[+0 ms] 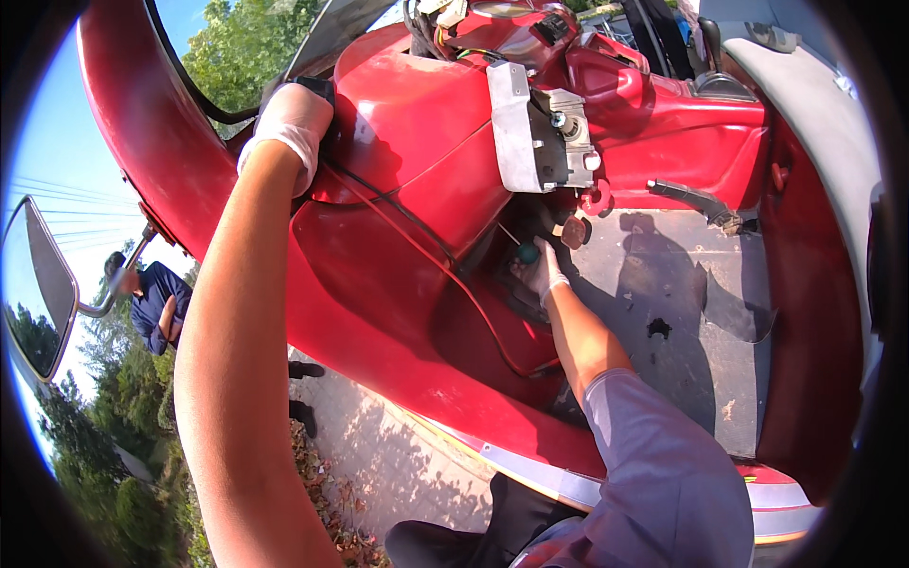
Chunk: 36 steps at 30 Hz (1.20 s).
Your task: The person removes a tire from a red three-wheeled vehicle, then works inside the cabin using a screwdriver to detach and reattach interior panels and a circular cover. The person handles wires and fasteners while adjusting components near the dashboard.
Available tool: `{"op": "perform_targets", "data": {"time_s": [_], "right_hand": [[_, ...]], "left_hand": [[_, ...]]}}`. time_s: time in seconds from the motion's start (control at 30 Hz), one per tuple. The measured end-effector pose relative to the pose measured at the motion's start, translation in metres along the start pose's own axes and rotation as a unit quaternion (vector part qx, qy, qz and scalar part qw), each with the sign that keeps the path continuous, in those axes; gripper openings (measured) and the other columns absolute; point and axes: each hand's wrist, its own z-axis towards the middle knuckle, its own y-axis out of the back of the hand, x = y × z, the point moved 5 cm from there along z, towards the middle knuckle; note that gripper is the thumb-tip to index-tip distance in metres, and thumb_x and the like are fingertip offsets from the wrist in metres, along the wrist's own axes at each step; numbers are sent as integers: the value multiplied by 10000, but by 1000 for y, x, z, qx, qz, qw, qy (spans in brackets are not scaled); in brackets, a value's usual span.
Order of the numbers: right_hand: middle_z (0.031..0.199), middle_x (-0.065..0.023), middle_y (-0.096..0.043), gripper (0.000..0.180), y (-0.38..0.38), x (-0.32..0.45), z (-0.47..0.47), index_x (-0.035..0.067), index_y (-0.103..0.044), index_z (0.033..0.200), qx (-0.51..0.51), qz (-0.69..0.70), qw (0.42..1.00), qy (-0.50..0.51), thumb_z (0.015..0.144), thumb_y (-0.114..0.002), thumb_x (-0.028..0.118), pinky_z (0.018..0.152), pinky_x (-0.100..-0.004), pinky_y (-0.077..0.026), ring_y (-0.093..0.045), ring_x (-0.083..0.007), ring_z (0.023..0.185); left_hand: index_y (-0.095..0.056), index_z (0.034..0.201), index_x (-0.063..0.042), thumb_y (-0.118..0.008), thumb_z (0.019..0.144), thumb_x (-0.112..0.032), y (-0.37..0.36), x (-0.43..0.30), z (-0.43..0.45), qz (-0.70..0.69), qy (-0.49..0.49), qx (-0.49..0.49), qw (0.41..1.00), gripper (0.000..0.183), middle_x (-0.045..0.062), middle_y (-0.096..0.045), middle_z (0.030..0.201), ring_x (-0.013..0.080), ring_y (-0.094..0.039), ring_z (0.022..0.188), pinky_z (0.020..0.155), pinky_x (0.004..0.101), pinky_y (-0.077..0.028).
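My left hand (287, 117), in a white glove, is closed over a black part (316, 89) at the lower corner of the windshield; its fingers are mostly hidden. Low in the footwell of a red vehicle cab, my right hand (538, 273), also gloved, holds a tool with a round green handle (527, 253), probably a screwdriver. The tool's thin metal shaft (507, 233) points up and left toward the underside of the red dashboard panel (419, 142). A red cable (433, 259) and a black cable (405, 207) run down across the panel from near my left hand.
An exposed grey steering-column bracket (525, 135) juts out above my right hand. A pedal (572, 232), a lever (692, 197) and a loose dark flap (735, 309) are around the floor mat (738, 397). A person (160, 305) stands outside beyond the side mirror (42, 291).
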Motion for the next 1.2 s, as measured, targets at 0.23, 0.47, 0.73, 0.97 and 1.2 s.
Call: {"op": "perform_targets", "data": {"time_s": [0.23,0.47,0.73,0.97,1.2], "right_hand": [[686,-67,-524,456,0,5,-6,142,-530,930,-44,-68,997,-1,1021,-462,583,512,-358,-389,-426,-204,511],[797,-81,-581,436,1,10,5,142,-557,948,-7,-118,992,-44,1032,-445,555,614,-388,-439,-504,-233,648],[758,-82,-590,405,-1,20,4,134,-541,864,-6,-71,996,-58,1026,-509,504,559,-350,-432,-500,-230,617],[841,-51,-516,315,21,37,-17,143,-528,988,-179,-14,983,-22,951,-690,411,543,-372,-483,-518,-217,645],[917,-67,-619,268,-51,60,-194,50,-597,1132,131,-277,947,98,901,-718,112,670,-403,-564,-654,-221,754]], "left_hand": [[-713,1070,58,-734,881,-296,42,21,-35,-487,228,-92,838,402,87,-716,825,172,-638,686,659,329,-503],[-463,1463,27,-684,951,-85,112,-109,-225,-774,150,-63,612,569,95,-673,1149,112,-636,985,871,254,-519],[-432,1472,44,-674,902,-11,0,-277,-314,-674,76,305,668,622,216,-639,1266,253,-635,1146,1026,347,-479],[-574,1222,11,-678,877,-134,-61,-365,-318,-477,-143,350,793,389,261,-672,1032,425,-655,1002,882,491,-523],[-664,1241,-43,-703,901,-237,-1,-295,-287,-545,-88,208,808,394,193,-702,1102,378,-673,1026,879,448,-532]]}}
